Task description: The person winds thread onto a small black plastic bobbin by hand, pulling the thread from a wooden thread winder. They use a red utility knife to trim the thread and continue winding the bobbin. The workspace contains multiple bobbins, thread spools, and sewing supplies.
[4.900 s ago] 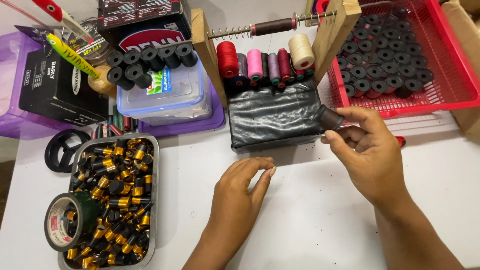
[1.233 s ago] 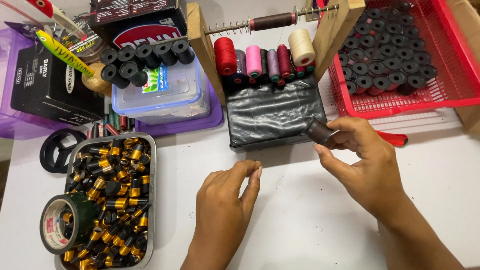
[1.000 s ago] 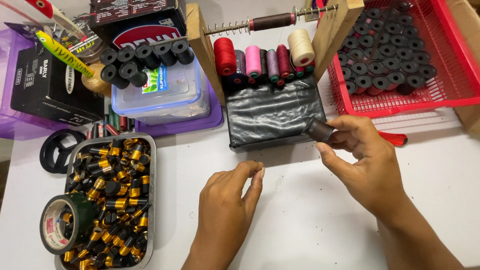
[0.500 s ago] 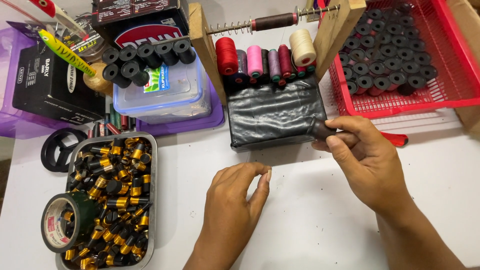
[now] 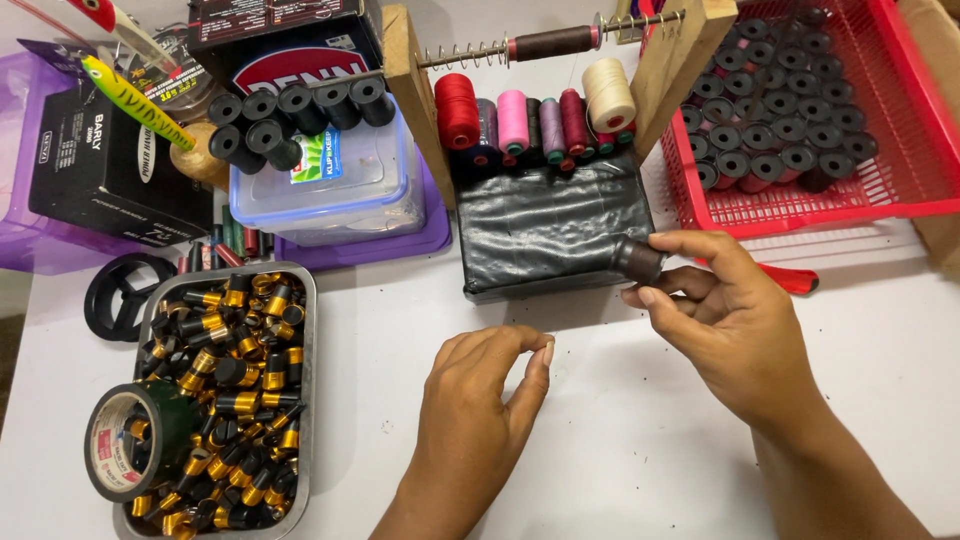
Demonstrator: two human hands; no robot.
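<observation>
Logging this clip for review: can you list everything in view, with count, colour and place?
bobbin: one, dark brown, in right fingertips
black block: one, under the thread rack
thread rack: one, wooden, top centre
thread spools: several, red, pink, maroon, cream, on the rack
red basket: one, top right, holding many black rings
metal tray: one, lower left, full of black-and-gold caps
tape roll: one, dark green, on the tray
clear tub: one, upper left, black rings on top
purple tray: one, far left
black box: one, on the purple tray
left hand: empty, on the table
right hand: pinching the bobbin
</observation>
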